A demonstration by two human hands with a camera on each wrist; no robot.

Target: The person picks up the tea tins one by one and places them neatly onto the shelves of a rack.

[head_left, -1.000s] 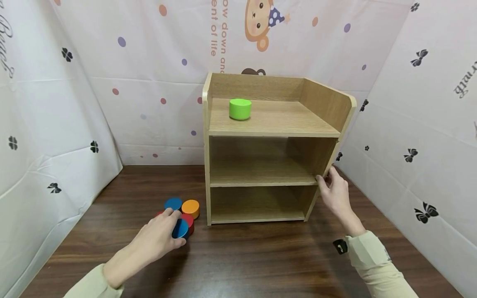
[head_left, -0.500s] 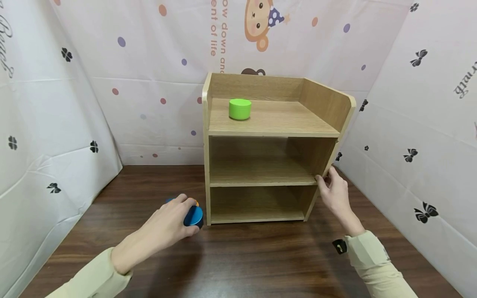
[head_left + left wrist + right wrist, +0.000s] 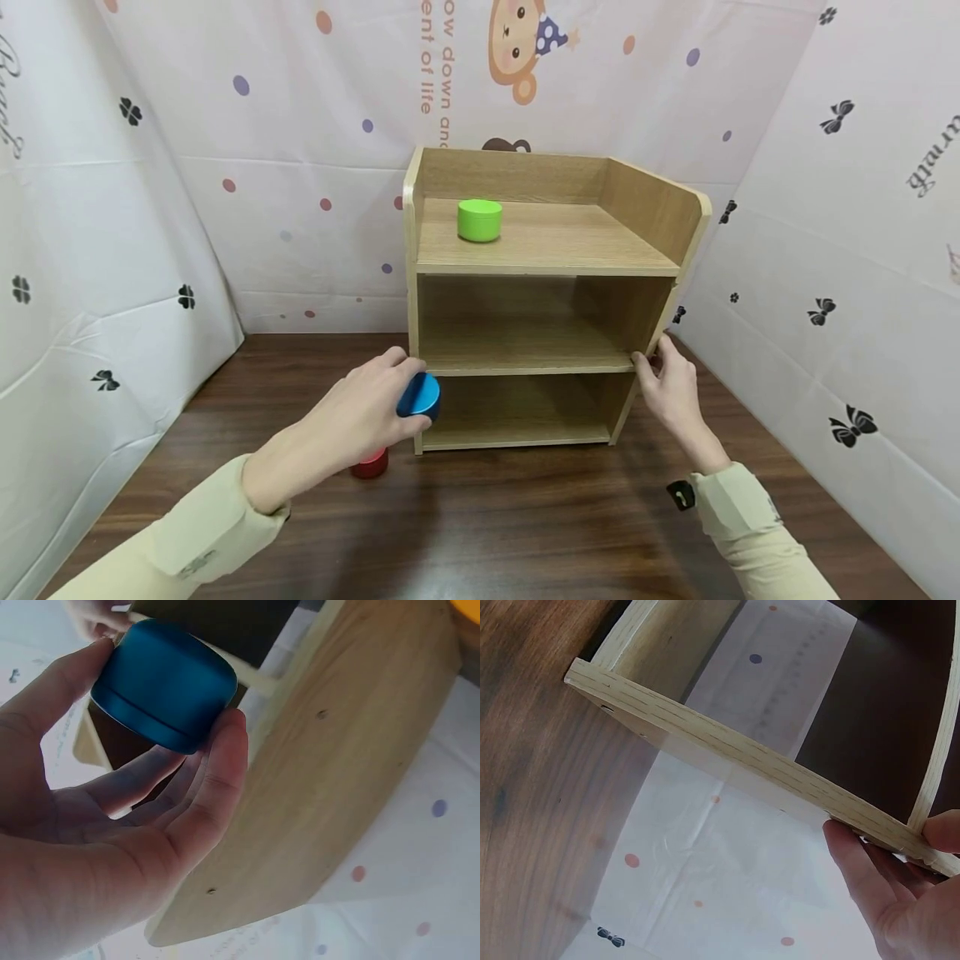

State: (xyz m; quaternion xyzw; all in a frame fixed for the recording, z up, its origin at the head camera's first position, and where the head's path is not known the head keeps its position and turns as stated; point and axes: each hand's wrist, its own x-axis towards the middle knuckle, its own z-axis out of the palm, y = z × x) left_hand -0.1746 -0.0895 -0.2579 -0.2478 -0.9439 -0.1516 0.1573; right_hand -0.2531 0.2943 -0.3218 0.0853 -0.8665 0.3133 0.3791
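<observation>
Now | left hand (image 3: pixel 352 425) pinches blue round tin (image 3: pixel 418 396) off counter (image 3: pixel 525 517), at wooden shelf unit (image 3: pixel 540 250) left front edge | right hand (image 3: pixel 671 392) grips unit's right panel, well apart from tin

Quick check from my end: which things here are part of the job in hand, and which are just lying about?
In the job:
- blue puck, held by the left hand
- wooden shelf unit, its right side panel gripped by the right hand
- green puck on the top shelf
- red puck on the table

Lying about:
- patterned cloth backdrop
</observation>
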